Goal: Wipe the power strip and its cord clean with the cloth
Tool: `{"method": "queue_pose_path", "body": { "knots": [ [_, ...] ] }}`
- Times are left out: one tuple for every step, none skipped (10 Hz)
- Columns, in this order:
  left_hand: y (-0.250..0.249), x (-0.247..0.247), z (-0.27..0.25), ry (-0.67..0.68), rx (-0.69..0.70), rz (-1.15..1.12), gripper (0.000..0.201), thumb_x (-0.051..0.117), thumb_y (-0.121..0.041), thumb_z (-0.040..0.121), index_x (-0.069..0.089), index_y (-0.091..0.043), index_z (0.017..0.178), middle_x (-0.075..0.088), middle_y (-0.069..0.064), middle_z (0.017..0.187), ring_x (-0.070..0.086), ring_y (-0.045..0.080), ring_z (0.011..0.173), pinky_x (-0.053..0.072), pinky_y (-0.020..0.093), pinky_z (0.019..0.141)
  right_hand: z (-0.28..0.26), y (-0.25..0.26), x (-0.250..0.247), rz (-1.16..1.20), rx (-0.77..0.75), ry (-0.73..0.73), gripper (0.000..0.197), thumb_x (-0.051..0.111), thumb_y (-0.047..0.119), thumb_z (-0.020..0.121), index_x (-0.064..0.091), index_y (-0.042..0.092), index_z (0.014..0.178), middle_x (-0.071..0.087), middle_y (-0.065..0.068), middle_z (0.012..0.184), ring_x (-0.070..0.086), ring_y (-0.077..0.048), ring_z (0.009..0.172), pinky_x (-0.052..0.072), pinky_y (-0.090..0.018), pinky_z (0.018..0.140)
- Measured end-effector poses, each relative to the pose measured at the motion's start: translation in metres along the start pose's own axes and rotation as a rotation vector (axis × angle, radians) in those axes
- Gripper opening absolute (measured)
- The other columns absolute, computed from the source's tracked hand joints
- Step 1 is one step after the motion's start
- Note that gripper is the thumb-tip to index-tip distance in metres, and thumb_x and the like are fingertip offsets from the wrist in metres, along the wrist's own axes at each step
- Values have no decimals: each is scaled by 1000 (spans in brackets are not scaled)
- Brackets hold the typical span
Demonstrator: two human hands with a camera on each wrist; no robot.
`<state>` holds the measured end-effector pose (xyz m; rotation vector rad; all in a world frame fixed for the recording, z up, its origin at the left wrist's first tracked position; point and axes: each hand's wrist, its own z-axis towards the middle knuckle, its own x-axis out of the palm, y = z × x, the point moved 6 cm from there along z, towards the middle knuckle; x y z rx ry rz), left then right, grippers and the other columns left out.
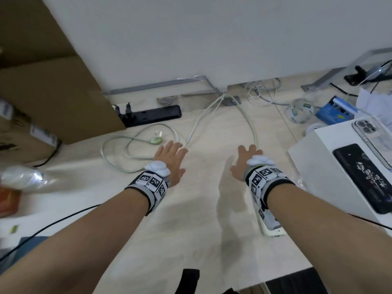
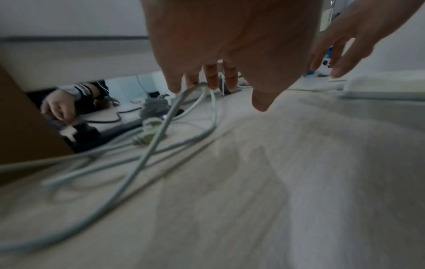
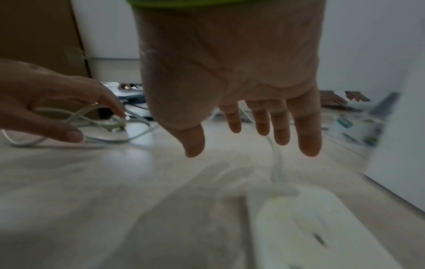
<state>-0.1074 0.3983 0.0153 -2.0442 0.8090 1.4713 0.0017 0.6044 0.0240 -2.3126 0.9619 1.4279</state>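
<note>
A white power strip (image 1: 273, 231) lies on the pale wood desk, mostly hidden under my right wrist; it shows blurred in the right wrist view (image 3: 310, 227). Its white cord (image 1: 252, 126) runs up to a cable hole, comes back down and loops left to a plug (image 1: 156, 139). My right hand (image 1: 247, 160) hovers over the cord with its fingers spread and holds nothing (image 3: 236, 143). My left hand (image 1: 172, 158) is spread flat, its fingertips (image 2: 211, 80) at a raised bend of the cord (image 2: 161, 131). No cloth is visible in any view.
A black power strip (image 1: 152, 115) lies at the back beside a cardboard box (image 1: 53, 92). A white box (image 1: 318, 166) with phones on it stands right. A tape roll (image 1: 300, 110) and blue box (image 1: 333, 110) sit behind. Another person's hand (image 2: 59, 107) shows beyond the partition.
</note>
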Motion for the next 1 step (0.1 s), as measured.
{"method": "queue_pose_path", "body": {
  "knots": [
    [23, -35, -10, -96, 13, -16, 61, 52, -41, 90, 26, -24, 142, 19, 3, 154, 12, 28, 144, 14, 44, 118, -8, 58, -38, -59, -138, -122, 58, 57, 42, 85, 38, 17, 133, 37, -14, 132, 43, -34, 117, 38, -43, 80]
  ]
}}
